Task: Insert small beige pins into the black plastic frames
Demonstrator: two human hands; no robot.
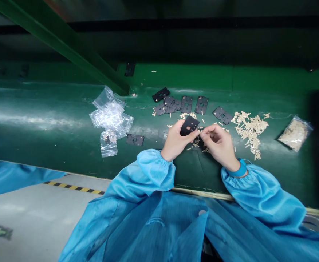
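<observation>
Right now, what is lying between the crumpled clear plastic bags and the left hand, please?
In the head view, one flat black plate lies between the crumpled clear plastic bags and the left hand.

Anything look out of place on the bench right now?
One black plate sits alone up on the green back panel, apart from the other black plates on the bench. Loose beige bits are also strewn across the bench.
</observation>
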